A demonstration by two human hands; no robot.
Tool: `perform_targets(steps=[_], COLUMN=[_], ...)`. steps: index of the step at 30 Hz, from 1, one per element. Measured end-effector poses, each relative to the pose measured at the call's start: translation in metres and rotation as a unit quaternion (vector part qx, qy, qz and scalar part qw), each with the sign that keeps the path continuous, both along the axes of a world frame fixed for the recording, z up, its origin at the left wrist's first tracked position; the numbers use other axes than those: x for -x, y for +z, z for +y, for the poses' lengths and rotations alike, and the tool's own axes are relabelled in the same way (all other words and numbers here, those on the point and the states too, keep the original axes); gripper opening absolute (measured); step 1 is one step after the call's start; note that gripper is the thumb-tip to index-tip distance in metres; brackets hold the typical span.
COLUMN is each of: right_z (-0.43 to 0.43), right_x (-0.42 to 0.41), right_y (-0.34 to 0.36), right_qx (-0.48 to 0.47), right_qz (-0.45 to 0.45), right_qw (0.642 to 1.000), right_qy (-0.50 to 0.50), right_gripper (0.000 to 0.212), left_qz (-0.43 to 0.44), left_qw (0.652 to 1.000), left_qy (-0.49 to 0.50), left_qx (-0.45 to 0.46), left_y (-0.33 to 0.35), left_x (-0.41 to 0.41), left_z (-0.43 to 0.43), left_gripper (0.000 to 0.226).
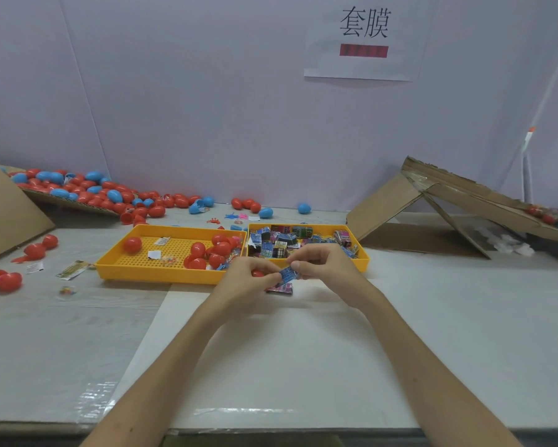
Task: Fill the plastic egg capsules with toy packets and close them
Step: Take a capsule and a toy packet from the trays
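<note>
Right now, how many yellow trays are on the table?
2. The left tray holds red egg capsules; the right tray, beside it, holds toy packets.

The left hand (248,280) and right hand (324,262) pinch a blue toy packet (288,274) just before 2 yellow trays (155,276). A red capsule (257,273) sits in the left hand.

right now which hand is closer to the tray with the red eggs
Left. The left hand is at the front right corner of the egg tray; the right hand is further right, in front of the packet tray. Both pinch a blue packet.
</note>
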State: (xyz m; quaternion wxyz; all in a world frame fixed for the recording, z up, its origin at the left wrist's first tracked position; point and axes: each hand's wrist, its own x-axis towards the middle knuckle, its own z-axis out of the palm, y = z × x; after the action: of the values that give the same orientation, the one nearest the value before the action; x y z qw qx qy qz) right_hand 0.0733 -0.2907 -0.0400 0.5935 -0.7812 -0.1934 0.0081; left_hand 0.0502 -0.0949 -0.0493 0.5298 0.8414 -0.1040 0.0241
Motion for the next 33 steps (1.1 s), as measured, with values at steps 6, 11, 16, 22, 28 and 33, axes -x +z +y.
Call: perform_targets(steps=[6, 11, 16, 22, 28, 33], right_z=[0.001, 0.002, 0.001, -0.002, 0.003, 0.009], right_x=[0.003, 0.005, 0.005, 0.003, 0.005, 0.008], right_y=[0.001, 0.003, 0.004, 0.004, 0.003, 0.003], right_qx=[0.06, 0.054, 0.022, -0.046, -0.174, -0.248], right_qz=[-0.005, 0.007, 0.025, 0.083, 0.138, 0.182], right_qw=[0.998, 0.998, 0.998, 0.993, 0.968, 0.945], right_qy=[0.023, 0.034, 0.05, 0.072, 0.116, 0.11], right_gripper=[0.017, 0.005, 0.006, 0.005, 0.005, 0.006], left_qz=[-0.006, 0.008, 0.037, 0.083, 0.119, 0.14], left_qw=[1.0, 1.0, 0.998, 0.99, 0.981, 0.97], left_qy=[0.0, -0.007, -0.016, -0.039, -0.072, -0.099], left_qx=[0.018, 0.016, 0.047, 0.105, 0.137, 0.17], left_y=[-0.001, 0.001, 0.004, 0.008, 0.012, 0.011], left_x=[0.002, 0.004, 0.007, 0.012, 0.013, 0.013], left_z=[-0.001, 0.0, 0.0, 0.001, 0.001, -0.001], left_gripper=[0.015, 0.02, 0.029, 0.023, 0.021, 0.021])
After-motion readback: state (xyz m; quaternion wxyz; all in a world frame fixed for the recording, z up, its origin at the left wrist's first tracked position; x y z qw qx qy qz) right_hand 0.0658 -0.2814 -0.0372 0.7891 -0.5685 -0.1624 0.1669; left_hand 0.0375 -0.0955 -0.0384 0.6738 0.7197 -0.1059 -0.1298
